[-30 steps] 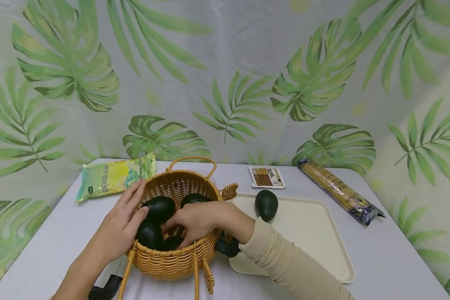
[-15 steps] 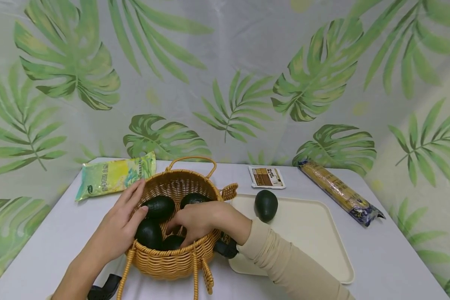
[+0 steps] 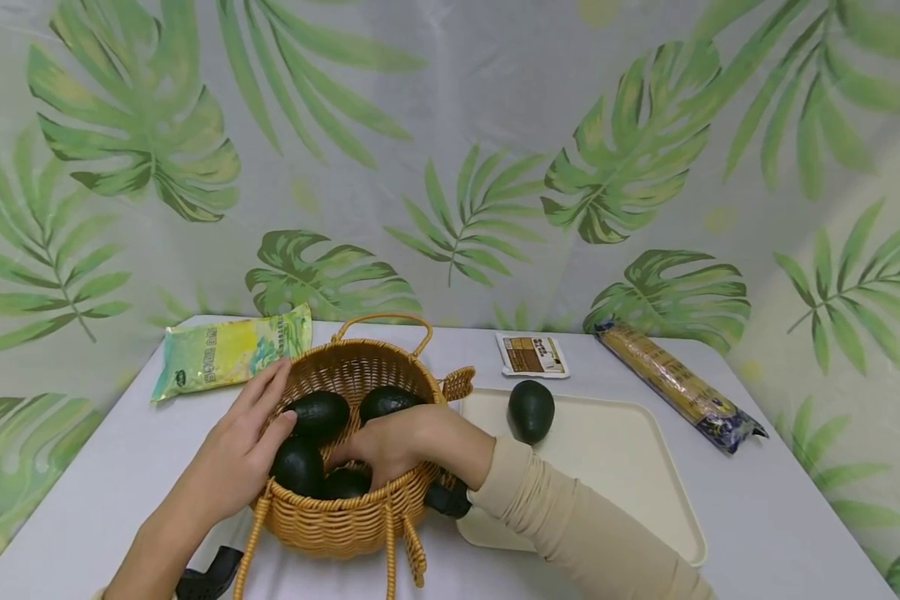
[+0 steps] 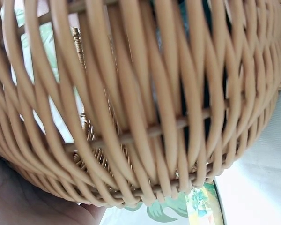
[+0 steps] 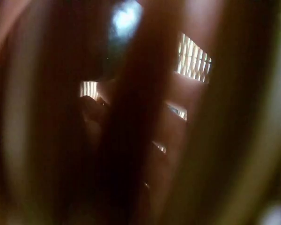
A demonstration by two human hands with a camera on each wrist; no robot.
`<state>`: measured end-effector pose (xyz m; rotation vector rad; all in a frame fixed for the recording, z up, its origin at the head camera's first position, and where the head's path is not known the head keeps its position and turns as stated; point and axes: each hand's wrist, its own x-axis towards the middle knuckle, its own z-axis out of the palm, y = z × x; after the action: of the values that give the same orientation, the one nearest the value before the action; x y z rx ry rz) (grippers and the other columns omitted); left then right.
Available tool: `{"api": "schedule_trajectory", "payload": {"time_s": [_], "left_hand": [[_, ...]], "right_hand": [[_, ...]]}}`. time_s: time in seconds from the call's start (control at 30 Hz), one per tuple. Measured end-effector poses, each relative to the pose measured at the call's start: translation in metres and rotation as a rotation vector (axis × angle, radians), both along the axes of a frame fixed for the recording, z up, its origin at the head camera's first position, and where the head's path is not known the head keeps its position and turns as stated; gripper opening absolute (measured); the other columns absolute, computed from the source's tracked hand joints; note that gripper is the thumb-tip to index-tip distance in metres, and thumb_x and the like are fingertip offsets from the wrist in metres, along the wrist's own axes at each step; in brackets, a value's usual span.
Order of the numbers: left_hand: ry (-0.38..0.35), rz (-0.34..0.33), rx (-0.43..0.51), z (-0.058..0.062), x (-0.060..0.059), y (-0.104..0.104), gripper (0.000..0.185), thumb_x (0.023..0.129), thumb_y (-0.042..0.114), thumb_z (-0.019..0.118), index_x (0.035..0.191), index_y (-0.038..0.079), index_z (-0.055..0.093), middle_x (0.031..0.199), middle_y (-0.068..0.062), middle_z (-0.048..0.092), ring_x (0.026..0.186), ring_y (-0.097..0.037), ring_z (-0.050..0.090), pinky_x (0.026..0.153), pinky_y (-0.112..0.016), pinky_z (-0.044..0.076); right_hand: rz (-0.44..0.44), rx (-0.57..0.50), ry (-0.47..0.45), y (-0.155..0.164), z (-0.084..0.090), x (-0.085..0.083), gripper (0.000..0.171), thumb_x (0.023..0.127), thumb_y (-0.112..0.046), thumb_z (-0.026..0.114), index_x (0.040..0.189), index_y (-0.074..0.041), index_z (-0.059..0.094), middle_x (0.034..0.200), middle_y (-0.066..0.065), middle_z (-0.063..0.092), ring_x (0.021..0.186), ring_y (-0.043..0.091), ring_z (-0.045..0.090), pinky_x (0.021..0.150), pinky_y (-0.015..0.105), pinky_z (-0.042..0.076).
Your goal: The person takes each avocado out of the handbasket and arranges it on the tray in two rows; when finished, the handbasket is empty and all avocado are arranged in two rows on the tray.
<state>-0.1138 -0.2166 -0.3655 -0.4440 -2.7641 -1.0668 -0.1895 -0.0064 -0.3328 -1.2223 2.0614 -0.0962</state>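
Avocados — dark green, glossy | in wicker basket | right hand among them

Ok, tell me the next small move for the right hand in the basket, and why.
Probably close the right hand around one avocado and lift it clear of the wicker basket. That hand is already down among the avocados, while the left hand rests on the rim. One avocado on the tray sits on the cream tray beside the basket, with bare space around it.

head view above table, wrist views pressed against basket
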Motion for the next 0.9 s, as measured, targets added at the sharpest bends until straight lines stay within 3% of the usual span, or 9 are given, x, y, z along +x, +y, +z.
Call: {"api": "schedule_trajectory", "payload": {"time_s": [0.5,0.9], "left_hand": [[0.021,-0.002,0.001,0.0,-0.0023,-0.0006,0.063,0.111,0.025,0.045,0.165,0.006,0.019,0.171,-0.016,0.017,0.155,-0.045,0.02,0.112,-0.072,0.029],[0.013,-0.005,0.0,-0.0001,-0.0011,0.0004,0.063,0.112,0.025,0.044,0.166,0.009,0.016,0.172,-0.014,0.016,0.155,-0.044,0.019,0.112,-0.072,0.029]], "right_hand": [[0.028,-0.042,0.029,-0.0013,-0.0019,-0.0009,0.06,0.089,-0.021,0.082,0.145,-0.02,0.059,0.137,-0.005,0.065,0.121,0.005,0.06,0.1,0.016,0.045],[0.078,0.006,0.163,-0.0028,-0.0014,0.0017,0.07,0.091,-0.03,0.08,0.153,-0.017,0.05,0.15,-0.001,0.053,0.136,0.007,0.05,0.109,0.016,0.039]]}}
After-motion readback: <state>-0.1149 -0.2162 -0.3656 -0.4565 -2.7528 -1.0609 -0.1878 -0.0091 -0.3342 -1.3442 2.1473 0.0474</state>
